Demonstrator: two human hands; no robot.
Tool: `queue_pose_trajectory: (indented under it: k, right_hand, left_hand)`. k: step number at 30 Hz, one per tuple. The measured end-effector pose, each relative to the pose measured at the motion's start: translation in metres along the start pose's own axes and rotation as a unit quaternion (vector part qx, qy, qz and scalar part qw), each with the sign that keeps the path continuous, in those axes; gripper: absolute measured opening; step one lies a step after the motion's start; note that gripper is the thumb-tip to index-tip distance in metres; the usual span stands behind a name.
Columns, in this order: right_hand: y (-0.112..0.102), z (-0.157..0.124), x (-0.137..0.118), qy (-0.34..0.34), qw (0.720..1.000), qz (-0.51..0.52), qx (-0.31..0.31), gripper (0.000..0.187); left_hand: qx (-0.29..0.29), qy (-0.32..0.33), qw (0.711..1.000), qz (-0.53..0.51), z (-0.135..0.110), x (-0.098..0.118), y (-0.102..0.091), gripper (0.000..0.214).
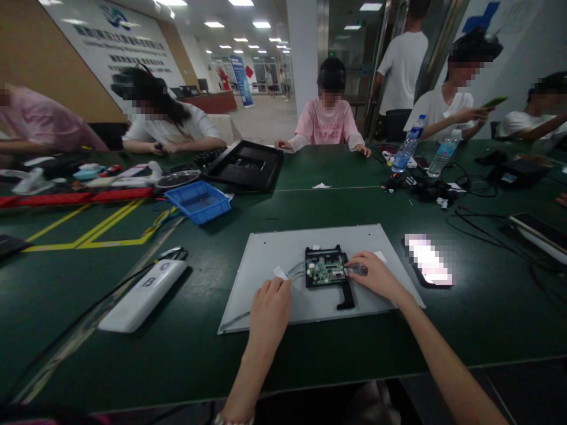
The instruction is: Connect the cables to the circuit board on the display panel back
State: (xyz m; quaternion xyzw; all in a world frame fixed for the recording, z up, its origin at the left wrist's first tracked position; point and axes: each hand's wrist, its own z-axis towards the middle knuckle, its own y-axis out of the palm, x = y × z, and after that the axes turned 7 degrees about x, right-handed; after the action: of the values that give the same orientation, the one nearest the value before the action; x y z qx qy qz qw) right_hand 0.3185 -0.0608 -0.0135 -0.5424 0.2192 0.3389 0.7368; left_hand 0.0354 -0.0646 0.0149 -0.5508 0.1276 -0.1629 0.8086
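Note:
A flat light-grey panel (266,254) lies on the table before me. On its middle sits a black plastic bracket (346,295) holding a green circuit board (325,273). Thin grey cables (297,270) run from the board's left side towards my left hand (269,307), whose fingers are closed on them at the panel's left part. At the board's right edge, my right hand (376,274) grips a short screwdriver (358,269) by its dark, see-through handle. Its tip points left at the bracket and is too small to make out.
A white power bank (144,295) with a cable lies left, a phone (429,260) right. Beyond are a blue basket (198,202), a black frame (245,165), water bottles (408,144) and tangled black cables (425,188). Several people sit around the green table (354,366).

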Motion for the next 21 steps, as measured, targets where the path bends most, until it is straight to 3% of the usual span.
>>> queue_pose_trajectory:
  k: [5,8,11,14,21]
  right_hand:
    - [0.001,0.002,0.007,0.025,0.999,0.042,0.005,0.010]
    - [-0.004,0.002,0.024,0.069,0.995,0.041,0.059,0.013]
    - [-0.012,0.001,0.042,0.099,0.988,-0.031,0.116,0.013]
    - [-0.018,-0.002,0.052,0.122,0.981,-0.085,0.125,0.015]
    - [-0.021,0.002,0.046,0.090,0.974,-0.137,0.158,0.028]
  left_hand:
    - [0.071,-0.002,0.997,0.010,0.010,-0.017,-0.009,0.020]
    - [0.107,-0.004,0.994,0.016,0.010,-0.030,-0.010,0.022]
    - [0.092,0.011,0.995,0.022,0.006,-0.039,-0.005,0.022]
    - [0.061,0.026,0.998,0.023,0.001,-0.043,0.003,0.021]
    - [0.054,-0.003,0.999,0.000,-0.002,-0.038,0.003,0.023]
